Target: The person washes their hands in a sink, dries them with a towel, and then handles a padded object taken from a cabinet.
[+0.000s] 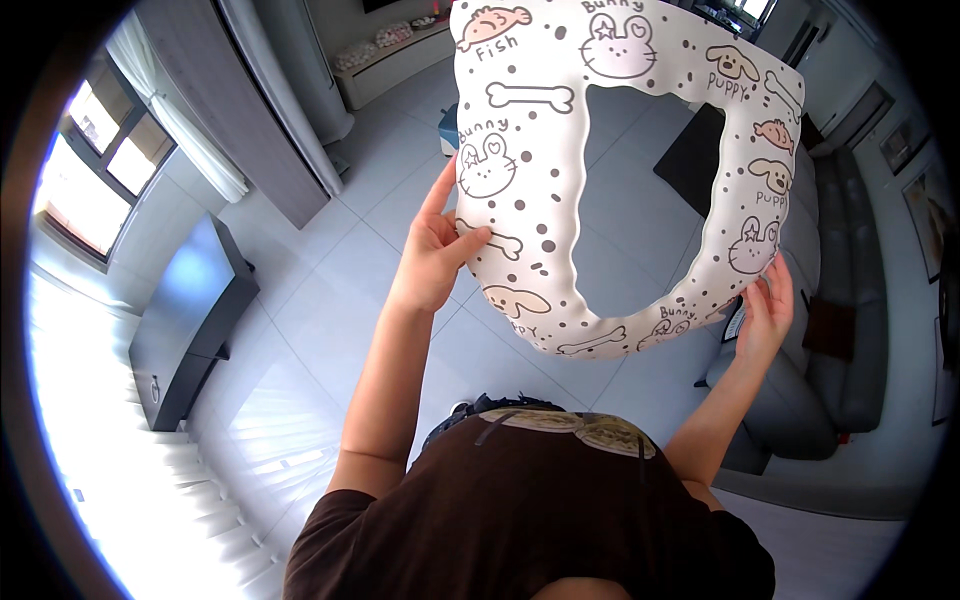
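Up in front of me I hold a white frame-shaped pad [548,210] with rounded corners and a wavy inner edge around a large opening. Cartoon rabbits, dogs, fish, bones and dark dots are printed on it, and it looks soft or puffed. My left hand [436,255] pinches its left edge, the thumb on the printed face and the fingers behind. At the lower right edge, my right hand [768,312] grips it, with some fingers partly hidden behind the pad. The pad's top is cut off by the frame's upper edge.
A dark, glossy-topped cabinet [190,320] stands on the left by the window [105,150] and white curtains [175,110]. To the right is a grey sofa [850,260]. A dark mat [693,160] lies on the grey tile floor [340,270]. A low shelf [395,60] runs along the far wall.
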`<move>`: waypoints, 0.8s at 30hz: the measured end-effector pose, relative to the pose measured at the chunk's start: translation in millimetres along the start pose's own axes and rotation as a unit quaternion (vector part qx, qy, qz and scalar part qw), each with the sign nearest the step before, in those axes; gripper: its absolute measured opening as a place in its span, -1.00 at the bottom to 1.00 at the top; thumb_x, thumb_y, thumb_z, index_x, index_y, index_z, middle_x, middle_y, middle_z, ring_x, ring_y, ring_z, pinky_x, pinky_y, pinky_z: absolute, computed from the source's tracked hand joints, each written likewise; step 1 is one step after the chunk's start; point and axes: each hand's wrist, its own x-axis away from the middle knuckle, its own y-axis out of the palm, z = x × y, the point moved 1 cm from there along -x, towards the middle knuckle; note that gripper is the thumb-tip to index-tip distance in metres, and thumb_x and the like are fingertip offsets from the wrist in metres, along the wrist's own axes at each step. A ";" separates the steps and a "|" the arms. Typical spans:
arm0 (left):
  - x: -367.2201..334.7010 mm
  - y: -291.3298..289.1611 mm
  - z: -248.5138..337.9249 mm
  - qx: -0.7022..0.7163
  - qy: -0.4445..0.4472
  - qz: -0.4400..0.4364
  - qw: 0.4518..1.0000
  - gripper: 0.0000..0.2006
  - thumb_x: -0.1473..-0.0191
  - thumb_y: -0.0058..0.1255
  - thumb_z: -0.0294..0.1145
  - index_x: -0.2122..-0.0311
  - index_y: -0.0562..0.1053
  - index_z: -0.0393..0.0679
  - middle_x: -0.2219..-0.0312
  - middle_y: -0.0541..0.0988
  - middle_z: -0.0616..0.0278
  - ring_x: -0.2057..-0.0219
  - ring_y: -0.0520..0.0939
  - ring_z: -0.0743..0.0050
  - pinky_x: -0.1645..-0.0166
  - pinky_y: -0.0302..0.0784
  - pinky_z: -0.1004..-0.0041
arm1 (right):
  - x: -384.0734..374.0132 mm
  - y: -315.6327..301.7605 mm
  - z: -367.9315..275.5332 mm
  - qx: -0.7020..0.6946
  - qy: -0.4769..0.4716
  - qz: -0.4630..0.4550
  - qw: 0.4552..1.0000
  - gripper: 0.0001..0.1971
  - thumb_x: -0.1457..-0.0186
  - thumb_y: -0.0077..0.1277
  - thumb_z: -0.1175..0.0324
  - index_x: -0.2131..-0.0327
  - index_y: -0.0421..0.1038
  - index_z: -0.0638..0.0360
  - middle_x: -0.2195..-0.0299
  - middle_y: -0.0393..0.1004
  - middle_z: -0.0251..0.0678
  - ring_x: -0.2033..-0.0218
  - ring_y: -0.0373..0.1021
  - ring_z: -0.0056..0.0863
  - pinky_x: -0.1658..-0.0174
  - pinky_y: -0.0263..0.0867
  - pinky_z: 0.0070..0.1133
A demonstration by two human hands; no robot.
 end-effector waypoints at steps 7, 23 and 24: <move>4.0 0.3 3.3 -0.002 0.030 -0.028 0.999 -0.23 0.00 -0.13 -0.77 -0.32 -0.10 -0.19 0.10 0.53 -0.05 0.08 0.59 0.29 0.02 0.52 0.33 | -0.3 -3.9 2.6 0.003 -0.006 -0.005 1.000 -0.44 -0.02 -0.08 0.70 -0.16 0.14 0.37 -0.01 0.36 -0.15 0.05 0.37 -0.48 0.04 0.35 -0.56; 8.2 11.3 15.8 -0.028 0.037 -0.023 0.999 -0.21 -0.01 -0.09 -0.75 -0.33 -0.10 -0.16 0.14 0.56 -0.01 0.11 0.59 0.39 -0.02 0.46 0.41 | -1.3 -1.3 3.5 0.012 -0.016 0.029 0.999 -0.45 -0.01 -0.08 0.72 -0.14 0.17 0.35 0.00 0.36 -0.13 0.07 0.37 -0.45 0.05 0.36 -0.54; 9.8 9.9 15.2 -0.038 0.034 -0.013 0.999 -0.21 -0.01 -0.10 -0.75 -0.33 -0.11 -0.16 0.14 0.56 -0.01 0.11 0.59 0.39 -0.01 0.46 0.41 | -0.7 -0.4 3.0 0.012 -0.019 0.031 0.999 -0.45 -0.01 -0.08 0.72 -0.14 0.17 0.35 0.00 0.36 -0.13 0.07 0.37 -0.45 0.05 0.36 -0.54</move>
